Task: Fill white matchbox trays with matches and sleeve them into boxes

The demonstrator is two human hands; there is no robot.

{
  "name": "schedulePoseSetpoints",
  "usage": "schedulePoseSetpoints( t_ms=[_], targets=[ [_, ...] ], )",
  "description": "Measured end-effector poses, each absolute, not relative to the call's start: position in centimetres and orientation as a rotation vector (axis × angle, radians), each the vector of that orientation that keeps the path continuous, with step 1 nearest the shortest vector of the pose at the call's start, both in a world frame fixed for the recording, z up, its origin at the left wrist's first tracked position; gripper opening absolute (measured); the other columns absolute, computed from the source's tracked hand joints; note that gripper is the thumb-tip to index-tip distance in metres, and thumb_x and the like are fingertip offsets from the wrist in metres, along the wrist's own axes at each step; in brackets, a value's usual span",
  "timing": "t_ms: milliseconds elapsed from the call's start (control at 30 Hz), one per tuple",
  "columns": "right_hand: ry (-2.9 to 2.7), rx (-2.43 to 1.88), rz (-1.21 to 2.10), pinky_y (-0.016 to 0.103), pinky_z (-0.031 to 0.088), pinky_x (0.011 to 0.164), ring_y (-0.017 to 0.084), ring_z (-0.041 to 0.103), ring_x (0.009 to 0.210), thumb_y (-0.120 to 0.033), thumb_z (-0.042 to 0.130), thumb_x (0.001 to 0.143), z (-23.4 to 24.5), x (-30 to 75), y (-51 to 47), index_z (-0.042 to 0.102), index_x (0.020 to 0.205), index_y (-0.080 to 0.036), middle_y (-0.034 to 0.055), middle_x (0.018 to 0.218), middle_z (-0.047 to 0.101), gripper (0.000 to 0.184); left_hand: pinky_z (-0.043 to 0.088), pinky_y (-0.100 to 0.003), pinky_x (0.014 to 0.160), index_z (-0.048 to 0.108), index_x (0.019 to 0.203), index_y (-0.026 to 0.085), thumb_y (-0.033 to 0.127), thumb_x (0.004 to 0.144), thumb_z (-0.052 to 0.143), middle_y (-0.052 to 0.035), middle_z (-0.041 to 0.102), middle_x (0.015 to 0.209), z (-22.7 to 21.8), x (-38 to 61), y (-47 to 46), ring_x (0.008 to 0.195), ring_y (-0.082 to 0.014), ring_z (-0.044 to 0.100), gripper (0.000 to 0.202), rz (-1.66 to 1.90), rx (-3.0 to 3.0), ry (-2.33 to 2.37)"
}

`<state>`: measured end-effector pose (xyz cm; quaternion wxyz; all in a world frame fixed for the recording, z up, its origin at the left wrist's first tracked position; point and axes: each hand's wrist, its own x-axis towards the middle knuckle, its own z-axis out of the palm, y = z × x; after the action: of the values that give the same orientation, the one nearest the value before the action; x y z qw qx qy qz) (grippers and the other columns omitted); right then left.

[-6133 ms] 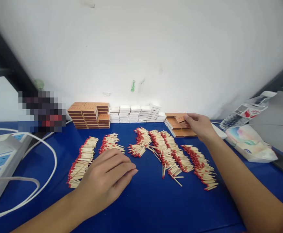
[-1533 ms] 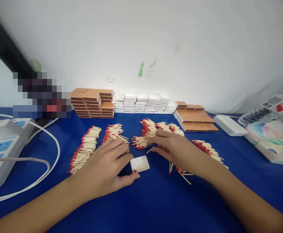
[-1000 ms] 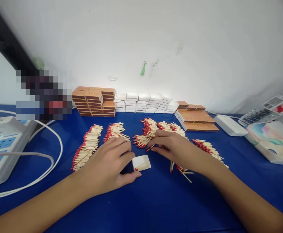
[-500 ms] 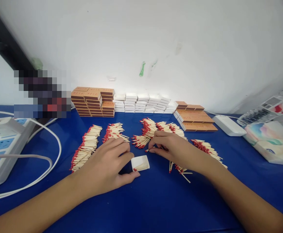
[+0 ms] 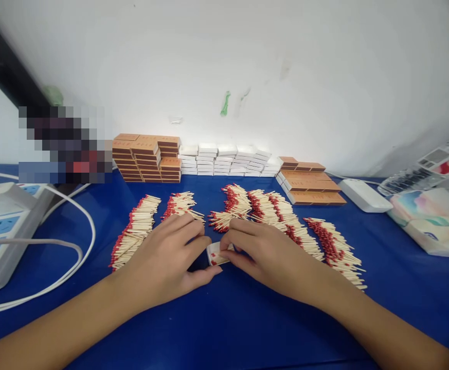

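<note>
Blue tabletop point(image 5: 216, 329) bears a small rectangular white cardboard tray point(image 5: 213, 248)

A bare left hand point(image 5: 170, 257) brackets the tray's left end, thumb and forefinger moderately parted. Over its right side, the right hand point(image 5: 263, 254) has thumb and forefinger nearly together; whether they pinch anything cannot be told. Red-tipped wooden matches point(image 5: 221, 261) lie inside the tray.

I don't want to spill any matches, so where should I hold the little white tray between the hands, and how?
Probably pinch the tray by its near and far walls, coming from the left: it lies flat, open side up, with matches inside, and the right hand covers its right end.
</note>
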<state>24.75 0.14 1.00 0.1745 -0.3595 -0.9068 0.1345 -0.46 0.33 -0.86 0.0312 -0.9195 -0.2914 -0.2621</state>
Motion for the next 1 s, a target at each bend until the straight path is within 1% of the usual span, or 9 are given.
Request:
schedulePoseSetpoints(
  t_ms=[100, 200, 333, 467, 600, 767, 1000],
  targets=[
    [-2.541, -0.983, 0.38, 0.028, 0.049, 0.07, 0.016, 0.067, 0.08, -0.019, 0.067, 0.106, 0.7, 24.5, 0.2, 0.072, 0.099, -0.02, 0.0045, 0.099, 0.07, 0.008, 0.054, -0.04, 0.079, 0.073, 0.095, 0.017, 0.039, 0.1, 0.074, -0.0058, 0.067, 0.09, -0.9, -0.4, 0.3, 0.086, -0.0224, 0.061, 0.022, -0.794, -2.842, -0.896],
    [-2.451, -1.018, 0.336, 0.029, 0.05, 0.071, 0.017, 0.068, 0.083, -0.019, 0.064, 0.107, 0.8, 25.2, 1.0, 0.073, 0.103, -0.021, 0.0043, 0.096, 0.071, 0.01, 0.054, -0.04, 0.079, 0.074, 0.098, 0.017, 0.039, 0.1, 0.074, -0.006, 0.068, 0.091, -0.8, -0.4, 0.4, 0.086, -0.0226, 0.062, 0.022, -0.792, -2.845, -0.892],
    [-2.451, -1.094, 0.18, 0.032, 0.052, 0.075, 0.021, 0.07, 0.088, -0.019, 0.059, 0.108, 0.4, 26.7, 2.7, 0.076, 0.109, -0.021, 0.0077, 0.101, 0.074, 0.017, 0.055, -0.04, 0.08, 0.074, 0.101, 0.017, 0.04, 0.101, 0.073, -0.0062, 0.068, 0.091, -0.7, -0.4, 0.4, 0.086, -0.0224, 0.063, 0.024, -0.78, -2.853, -0.889],
    [-2.55, -1.107, 0.175, 0.033, 0.052, 0.079, 0.021, 0.07, 0.091, -0.018, 0.055, 0.109, -0.5, 27.4, 3.8, 0.076, 0.113, -0.021, 0.0075, 0.1, 0.072, 0.022, 0.055, -0.04, 0.079, 0.074, 0.101, 0.016, 0.04, 0.1, 0.075, -0.0064, 0.068, 0.092, -0.7, -0.5, 0.4, 0.087, -0.0231, 0.063, 0.024, -0.787, -2.851, -0.882],
    [-2.57, -1.101, 0.188, 0.033, 0.051, 0.078, 0.021, 0.07, 0.093, -0.017, 0.056, 0.109, -1.1, 27.3, 4.1, 0.075, 0.111, -0.02, 0.0075, 0.104, 0.072, 0.02, 0.054, -0.039, 0.078, 0.074, 0.099, 0.016, 0.041, 0.1, 0.074, -0.0064, 0.069, 0.093, -0.8, -0.5, 0.4, 0.087, -0.0228, 0.063, 0.024, -0.769, -2.857, -0.889],
    [-2.586, -1.117, 0.245, 0.033, 0.051, 0.079, 0.021, 0.07, 0.093, -0.017, 0.057, 0.109, -0.8, 27.1, 3.8, 0.072, 0.104, -0.021, 0.0072, 0.102, 0.072, 0.016, 0.055, -0.038, 0.079, 0.073, 0.098, 0.017, 0.041, 0.1, 0.074, -0.0059, 0.069, 0.094, -0.8, -0.5, 0.5, 0.087, -0.0221, 0.064, 0.024, -0.764, -2.852, -0.891],
    [-2.59, -1.165, 0.275, 0.033, 0.05, 0.077, 0.021, 0.068, 0.091, -0.021, 0.06, 0.108, -0.4, 27.6, 3.7, 0.07, 0.103, -0.022, 0.0063, 0.103, 0.071, 0.011, 0.054, -0.039, 0.079, 0.074, 0.099, 0.017, 0.04, 0.1, 0.074, -0.0059, 0.068, 0.091, -0.9, -0.5, 0.5, 0.086, -0.023, 0.064, 0.023, -0.756, -2.856, -0.884]
  ],
)
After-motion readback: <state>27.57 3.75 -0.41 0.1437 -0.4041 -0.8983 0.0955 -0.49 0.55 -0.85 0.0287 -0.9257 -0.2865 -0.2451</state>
